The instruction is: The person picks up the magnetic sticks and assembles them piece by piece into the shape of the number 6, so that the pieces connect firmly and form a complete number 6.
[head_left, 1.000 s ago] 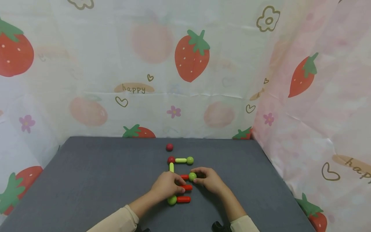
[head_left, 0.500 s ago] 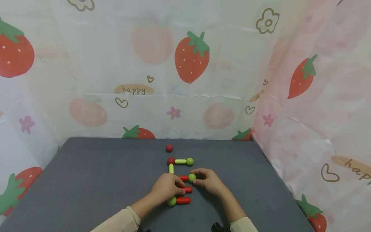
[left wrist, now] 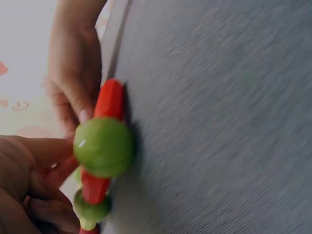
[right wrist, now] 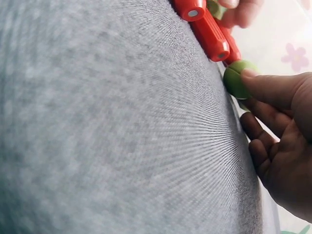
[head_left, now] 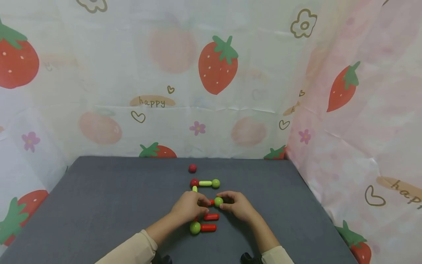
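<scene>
In the head view, my right hand [head_left: 240, 206] pinches a green ball [head_left: 218, 201] between thumb and fingers; the right wrist view shows the thumb on that ball [right wrist: 236, 80]. My left hand [head_left: 188, 206] pinches the red magnetic stick [head_left: 211, 202] that leads to the ball, its other end hidden by my fingers. Nearer lie a loose-looking red stick [head_left: 211, 217] and another red stick [head_left: 208, 227] joined to a large green ball [head_left: 195, 227]. In the left wrist view, this large ball [left wrist: 104, 147] is close beside my left fingers.
Farther back, a dark red ball [head_left: 195, 183] joins a yellow-green stick [head_left: 205, 183] and a small green ball [head_left: 215, 183]. A separate red ball [head_left: 192, 168] lies behind them. Everything rests on a grey table [head_left: 115, 198] enclosed by printed cloth [head_left: 211, 110].
My left fingers have moved slightly away from me, off the nearer red stick, which now shows more fully, and up to the stick with the green ball. My right hand stays on that ball.
</scene>
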Action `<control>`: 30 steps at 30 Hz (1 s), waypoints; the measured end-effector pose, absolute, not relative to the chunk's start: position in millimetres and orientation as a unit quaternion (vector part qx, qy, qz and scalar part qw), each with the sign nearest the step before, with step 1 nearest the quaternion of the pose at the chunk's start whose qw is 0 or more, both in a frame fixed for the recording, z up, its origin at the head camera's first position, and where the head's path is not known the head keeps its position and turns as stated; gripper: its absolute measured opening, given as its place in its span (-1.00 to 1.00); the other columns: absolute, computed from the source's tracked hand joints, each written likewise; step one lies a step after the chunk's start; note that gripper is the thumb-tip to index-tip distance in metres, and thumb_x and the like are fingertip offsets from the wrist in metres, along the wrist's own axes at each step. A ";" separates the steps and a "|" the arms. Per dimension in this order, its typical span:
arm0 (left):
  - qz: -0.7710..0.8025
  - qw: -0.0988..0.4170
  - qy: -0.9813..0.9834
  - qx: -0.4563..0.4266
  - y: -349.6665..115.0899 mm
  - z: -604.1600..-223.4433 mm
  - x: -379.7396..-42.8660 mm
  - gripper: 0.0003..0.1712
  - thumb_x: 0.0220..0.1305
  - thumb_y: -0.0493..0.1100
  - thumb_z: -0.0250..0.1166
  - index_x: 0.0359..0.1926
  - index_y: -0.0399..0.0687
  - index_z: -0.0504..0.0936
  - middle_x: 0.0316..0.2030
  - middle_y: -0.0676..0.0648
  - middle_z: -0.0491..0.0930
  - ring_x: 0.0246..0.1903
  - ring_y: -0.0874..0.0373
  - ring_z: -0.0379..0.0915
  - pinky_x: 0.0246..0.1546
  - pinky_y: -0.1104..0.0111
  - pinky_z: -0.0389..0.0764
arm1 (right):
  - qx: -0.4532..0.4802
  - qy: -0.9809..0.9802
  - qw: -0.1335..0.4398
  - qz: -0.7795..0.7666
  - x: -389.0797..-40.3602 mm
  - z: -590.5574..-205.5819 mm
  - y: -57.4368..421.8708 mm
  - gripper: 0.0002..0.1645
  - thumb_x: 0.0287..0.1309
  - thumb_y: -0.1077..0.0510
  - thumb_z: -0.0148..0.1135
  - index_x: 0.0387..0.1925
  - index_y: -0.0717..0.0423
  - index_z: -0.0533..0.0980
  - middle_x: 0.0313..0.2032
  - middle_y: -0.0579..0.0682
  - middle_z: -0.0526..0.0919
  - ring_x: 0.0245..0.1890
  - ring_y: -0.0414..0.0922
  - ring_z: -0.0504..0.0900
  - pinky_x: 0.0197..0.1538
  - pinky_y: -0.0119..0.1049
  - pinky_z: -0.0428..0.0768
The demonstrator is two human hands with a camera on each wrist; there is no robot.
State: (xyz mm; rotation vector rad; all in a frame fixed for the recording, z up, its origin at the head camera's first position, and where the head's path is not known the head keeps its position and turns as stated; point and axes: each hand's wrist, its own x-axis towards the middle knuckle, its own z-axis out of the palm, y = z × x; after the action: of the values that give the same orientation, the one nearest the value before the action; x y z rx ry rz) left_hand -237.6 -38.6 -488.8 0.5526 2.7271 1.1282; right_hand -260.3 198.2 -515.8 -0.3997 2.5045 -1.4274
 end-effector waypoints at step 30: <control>0.323 0.051 0.926 0.191 -47.7 -502.5 -266.2 -0.78 0.14 -0.07 0.55 -0.15 0.22 0.84 -0.24 0.21 0.76 -0.27 0.29 0.57 -0.16 0.25 0.62 | -0.149 0.864 0.108 -0.469 -260.0 -513.8 197.5 -0.58 0.30 0.15 0.38 0.18 0.05 0.63 0.11 -0.01 0.70 0.18 -0.01 0.61 0.25 0.08 0.50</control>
State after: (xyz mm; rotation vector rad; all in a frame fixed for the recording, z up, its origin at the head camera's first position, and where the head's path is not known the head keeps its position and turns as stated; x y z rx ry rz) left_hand -266.2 -47.7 -502.5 0.5809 2.8169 0.9817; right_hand -260.0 197.5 -513.8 -0.4396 2.5413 -1.3798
